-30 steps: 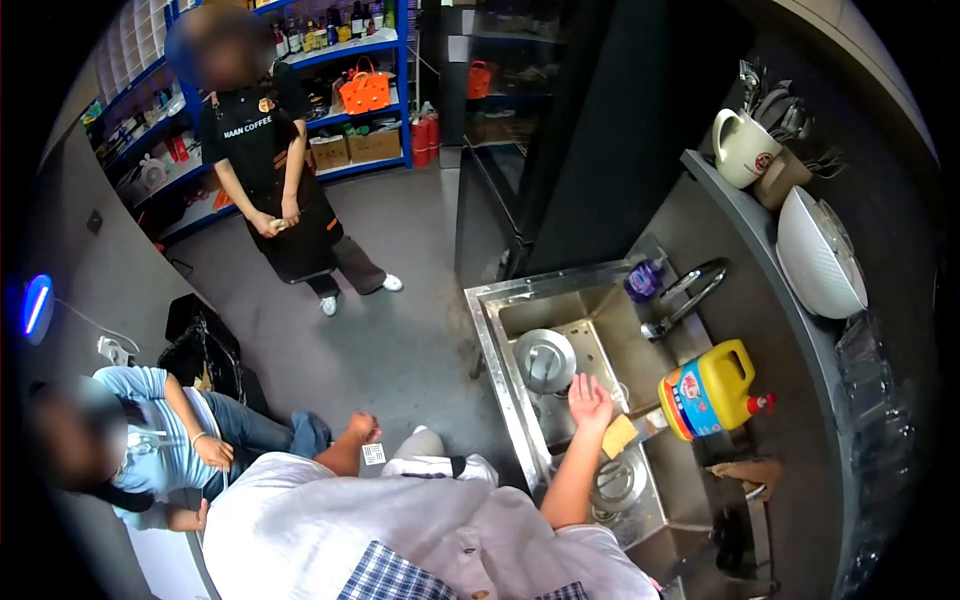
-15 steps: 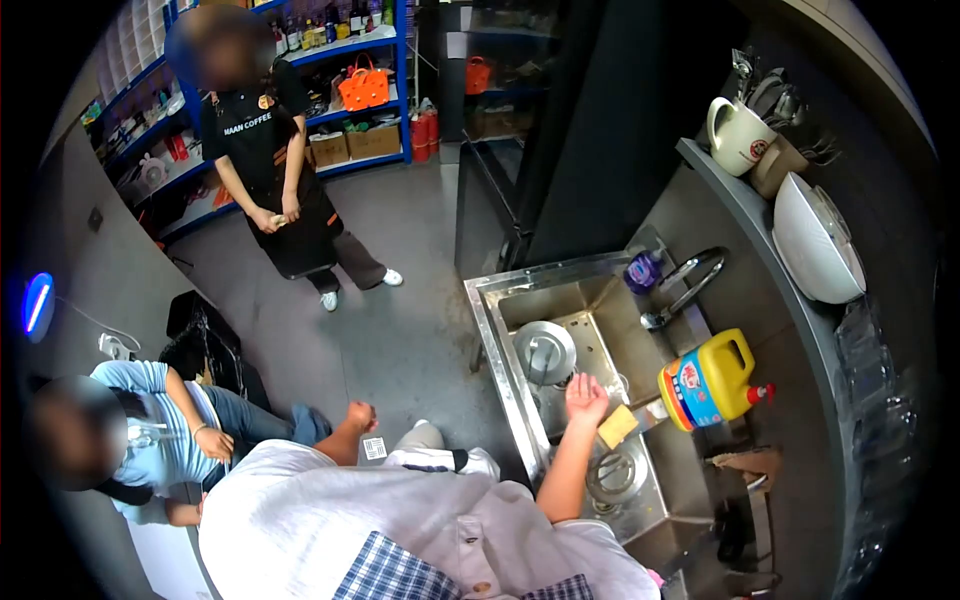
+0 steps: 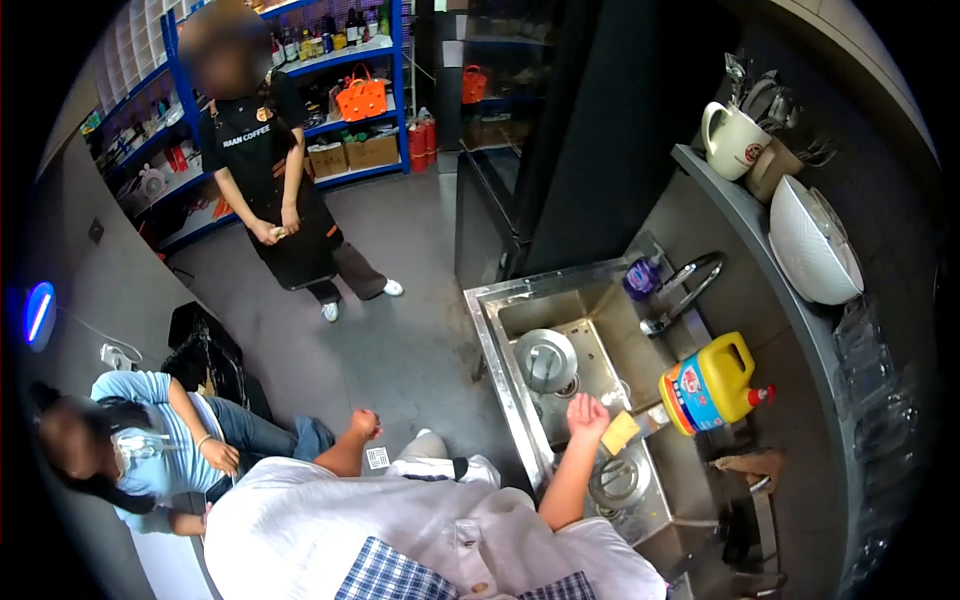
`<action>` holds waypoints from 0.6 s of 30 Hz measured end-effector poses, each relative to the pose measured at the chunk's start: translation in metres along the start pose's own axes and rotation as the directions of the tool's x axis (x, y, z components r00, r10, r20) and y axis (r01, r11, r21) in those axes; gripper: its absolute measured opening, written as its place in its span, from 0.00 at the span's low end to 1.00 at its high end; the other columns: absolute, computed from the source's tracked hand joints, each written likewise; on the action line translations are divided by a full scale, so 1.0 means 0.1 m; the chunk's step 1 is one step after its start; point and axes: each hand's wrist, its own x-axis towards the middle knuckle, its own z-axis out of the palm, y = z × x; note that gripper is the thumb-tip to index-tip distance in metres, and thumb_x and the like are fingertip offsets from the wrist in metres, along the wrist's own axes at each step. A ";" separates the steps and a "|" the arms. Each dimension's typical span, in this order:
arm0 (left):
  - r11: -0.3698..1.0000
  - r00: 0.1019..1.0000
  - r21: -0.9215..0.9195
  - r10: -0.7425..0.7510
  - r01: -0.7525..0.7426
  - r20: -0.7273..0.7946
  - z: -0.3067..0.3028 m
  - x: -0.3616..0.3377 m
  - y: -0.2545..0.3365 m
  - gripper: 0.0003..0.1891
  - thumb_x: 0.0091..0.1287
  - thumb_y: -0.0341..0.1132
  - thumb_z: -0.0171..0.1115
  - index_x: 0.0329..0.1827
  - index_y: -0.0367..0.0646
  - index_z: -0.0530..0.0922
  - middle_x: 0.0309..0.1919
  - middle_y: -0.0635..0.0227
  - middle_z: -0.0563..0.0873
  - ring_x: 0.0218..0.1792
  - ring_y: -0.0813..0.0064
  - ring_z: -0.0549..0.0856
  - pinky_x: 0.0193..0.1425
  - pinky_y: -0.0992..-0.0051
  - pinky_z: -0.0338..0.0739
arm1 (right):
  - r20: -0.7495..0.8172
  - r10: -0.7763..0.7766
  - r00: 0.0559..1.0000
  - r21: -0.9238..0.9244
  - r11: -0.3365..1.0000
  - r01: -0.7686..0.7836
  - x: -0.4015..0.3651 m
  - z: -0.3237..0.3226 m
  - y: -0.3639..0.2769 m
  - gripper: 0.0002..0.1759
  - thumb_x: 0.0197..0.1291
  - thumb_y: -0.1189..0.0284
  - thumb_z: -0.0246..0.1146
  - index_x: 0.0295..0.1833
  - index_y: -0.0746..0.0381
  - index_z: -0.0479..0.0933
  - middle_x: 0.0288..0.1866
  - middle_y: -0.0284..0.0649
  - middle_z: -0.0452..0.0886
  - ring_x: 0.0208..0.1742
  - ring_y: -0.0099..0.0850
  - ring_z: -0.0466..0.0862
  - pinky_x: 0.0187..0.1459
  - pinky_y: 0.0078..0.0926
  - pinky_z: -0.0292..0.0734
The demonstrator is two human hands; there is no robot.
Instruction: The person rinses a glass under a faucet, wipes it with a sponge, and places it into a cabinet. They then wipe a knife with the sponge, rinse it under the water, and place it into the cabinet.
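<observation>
Sponge (image 3: 620, 432) square, yellow | right hand (image 3: 588, 414) spread beside it | left hand (image 3: 364, 423) fisted | steel sink (image 3: 497, 345)

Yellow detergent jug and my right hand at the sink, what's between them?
Head view: a yellow rectangular sponge lies between the right hand and the yellow plastic jug, close beside the hand.

White letters "MAAN COFFEE" cross the chest of the standing person's black top (image 3: 250, 142). The white mug (image 3: 728, 142) at the shelf's far end bears a red round logo, its wording too small to read.
</observation>
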 end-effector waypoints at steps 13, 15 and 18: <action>1.000 1.000 0.010 -0.016 0.016 0.021 0.02 0.22 -0.19 0.08 0.69 0.37 0.48 0.39 0.42 0.71 0.24 0.61 0.80 0.17 0.69 0.80 0.15 0.69 0.75 | 0.214 -0.028 0.976 0.108 0.994 0.005 0.12 -0.19 -0.33 0.10 0.63 0.69 0.56 0.28 0.56 0.69 0.21 0.29 0.67 0.24 0.26 0.65 0.31 0.26 0.63; 1.000 0.999 0.010 -0.023 0.022 0.026 0.03 0.18 -0.14 0.07 0.69 0.37 0.48 0.39 0.44 0.71 0.25 0.62 0.80 0.18 0.69 0.80 0.16 0.70 0.75 | 0.188 -0.031 0.982 0.062 0.998 0.019 0.05 0.00 -0.21 0.12 0.64 0.67 0.57 0.27 0.56 0.69 0.22 0.29 0.70 0.23 0.26 0.67 0.32 0.25 0.63; 0.999 1.000 0.037 -0.003 0.003 0.015 0.18 0.03 0.09 0.08 0.70 0.38 0.45 0.40 0.45 0.71 0.27 0.63 0.80 0.19 0.69 0.80 0.17 0.69 0.75 | 0.192 0.029 0.981 0.060 0.997 -0.041 -0.02 0.10 -0.11 0.20 0.67 0.60 0.54 0.22 0.54 0.64 0.15 0.28 0.61 0.17 0.24 0.61 0.24 0.24 0.58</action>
